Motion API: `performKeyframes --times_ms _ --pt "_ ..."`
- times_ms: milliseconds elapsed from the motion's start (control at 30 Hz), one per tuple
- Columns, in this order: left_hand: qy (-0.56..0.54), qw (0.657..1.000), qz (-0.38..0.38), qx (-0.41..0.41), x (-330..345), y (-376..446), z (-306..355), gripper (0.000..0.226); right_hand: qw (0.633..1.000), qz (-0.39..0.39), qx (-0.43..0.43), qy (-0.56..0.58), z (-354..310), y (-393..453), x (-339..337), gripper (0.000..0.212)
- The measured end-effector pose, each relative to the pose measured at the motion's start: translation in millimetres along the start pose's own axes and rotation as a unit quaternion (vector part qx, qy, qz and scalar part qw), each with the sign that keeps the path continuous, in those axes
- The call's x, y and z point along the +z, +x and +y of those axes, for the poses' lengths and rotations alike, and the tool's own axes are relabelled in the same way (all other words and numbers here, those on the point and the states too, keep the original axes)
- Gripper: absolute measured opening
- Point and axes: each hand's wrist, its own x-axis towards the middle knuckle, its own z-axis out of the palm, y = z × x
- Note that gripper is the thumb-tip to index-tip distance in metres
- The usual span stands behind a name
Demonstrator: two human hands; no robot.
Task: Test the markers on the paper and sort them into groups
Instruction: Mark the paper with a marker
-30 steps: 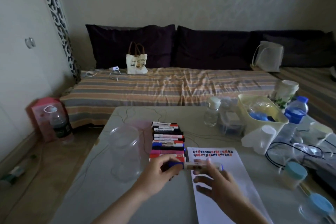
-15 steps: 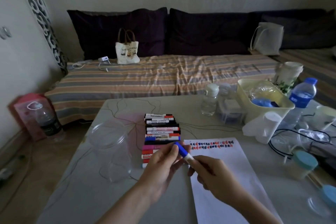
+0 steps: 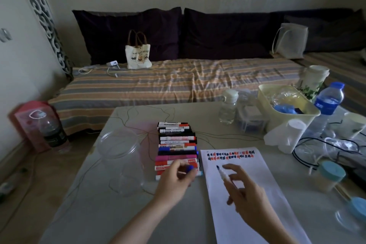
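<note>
On paper (image 3: 245, 200): unreadable red, blue, black marks; right hand (image 3: 244, 194) grips uncapped marker (image 3: 222, 173)

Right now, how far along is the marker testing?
Done: two rows of test marks top the white paper sheet. In hand: right hand holds an uncapped blue marker, left hand its blue cap. Left: testing this marker; the marker row remains ungrouped.

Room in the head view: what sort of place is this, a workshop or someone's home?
Most likely a home living room: a sofa bed with dark cushions, a tote bag on it, and a low table cluttered with bottles and markers.
</note>
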Motion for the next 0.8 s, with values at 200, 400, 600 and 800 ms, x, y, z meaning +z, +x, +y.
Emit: performKeyframes --times_ms 200,400,600,800 --pt "0.221 0.959 -0.036 0.174 17.9 10.7 -22.2 0.010 0.989 0.048 0.048 0.135 -0.5 24.7 1.9 0.028" --pt "0.439 0.822 -0.053 0.359 27.0 37.6 -47.8 0.030 0.844 0.055 0.188 0.498 8.5 50.3 -4.8 0.035" --pt "0.508 0.772 -0.056 0.378 37.4 52.6 -59.9 0.030 0.926 0.049 0.143 0.346 23.1 62.7 13.6 0.025" --pt "0.448 0.816 -0.038 0.363 37.2 52.6 -75.6 0.031 0.978 0.053 0.076 0.187 44.1 96.2 31.2 0.008"
